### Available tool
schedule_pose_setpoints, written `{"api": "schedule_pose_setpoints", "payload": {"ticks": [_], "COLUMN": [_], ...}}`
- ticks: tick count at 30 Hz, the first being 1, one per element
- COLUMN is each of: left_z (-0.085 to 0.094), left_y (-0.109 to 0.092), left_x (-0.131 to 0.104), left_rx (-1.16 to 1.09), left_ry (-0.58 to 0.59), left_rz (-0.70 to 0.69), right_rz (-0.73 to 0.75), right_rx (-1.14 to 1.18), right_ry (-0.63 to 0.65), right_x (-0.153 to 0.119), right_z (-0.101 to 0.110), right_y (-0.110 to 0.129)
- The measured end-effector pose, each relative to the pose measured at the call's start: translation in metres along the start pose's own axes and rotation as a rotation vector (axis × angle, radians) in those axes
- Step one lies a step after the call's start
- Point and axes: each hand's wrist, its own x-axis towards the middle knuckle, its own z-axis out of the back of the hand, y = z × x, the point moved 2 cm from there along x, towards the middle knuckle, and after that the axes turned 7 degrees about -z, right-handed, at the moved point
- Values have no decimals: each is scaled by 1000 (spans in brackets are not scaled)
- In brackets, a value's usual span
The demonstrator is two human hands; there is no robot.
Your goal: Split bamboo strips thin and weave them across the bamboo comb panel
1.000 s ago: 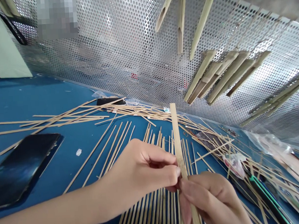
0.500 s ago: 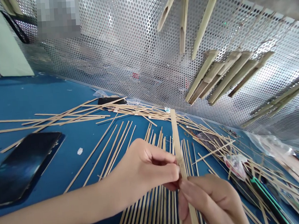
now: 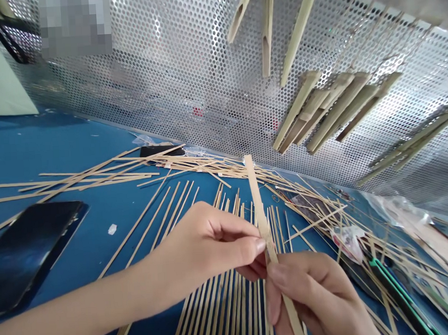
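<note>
A flat, pale bamboo strip (image 3: 257, 201) slants upward near the middle of the view, held by both hands. My left hand (image 3: 217, 243) pinches its left edge between thumb and fingers. Just below, my right hand (image 3: 311, 293) grips the same strip, thumb on top and fingers curled beneath. Under the hands, many thin bamboo sticks (image 3: 213, 309) lie side by side on the blue table (image 3: 104, 139). Parts of the fingertips are hidden behind the strip.
A black phone or tablet (image 3: 31, 250) lies at the left. Loose sticks (image 3: 204, 163) are piled along a perforated metal panel (image 3: 187, 68), where bamboo pieces (image 3: 338, 112) hang. A green-edged tool (image 3: 398, 293) and plastic bags (image 3: 350, 240) are at the right.
The view has shifted slightly, so most things appear a little further left. The strip tilts more to the left at its top; both hands still hold it.
</note>
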Motion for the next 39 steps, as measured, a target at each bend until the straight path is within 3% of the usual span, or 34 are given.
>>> {"api": "schedule_pose_setpoints", "payload": {"ticks": [7,14,19,27,39], "left_z": [-4,-4,-5,-6,-6], "left_y": [0,2,2,2,0], "left_x": [-1,0,-3,-8,-5], "left_rx": [181,-40,46,156,184], "left_ry": [45,36,76,110,41], "left_rz": [-62,66,-38,-61,-22], "right_rz": [-12,86,90,129,175], "right_rx": [3,-168,-303,-383,-377], "right_ry": [-4,-9,11,1,17], "right_x": [3,-4,-6,-10,-12], "right_z": [0,2,2,-2,4], "right_y": [-2,3,7,5,5]}}
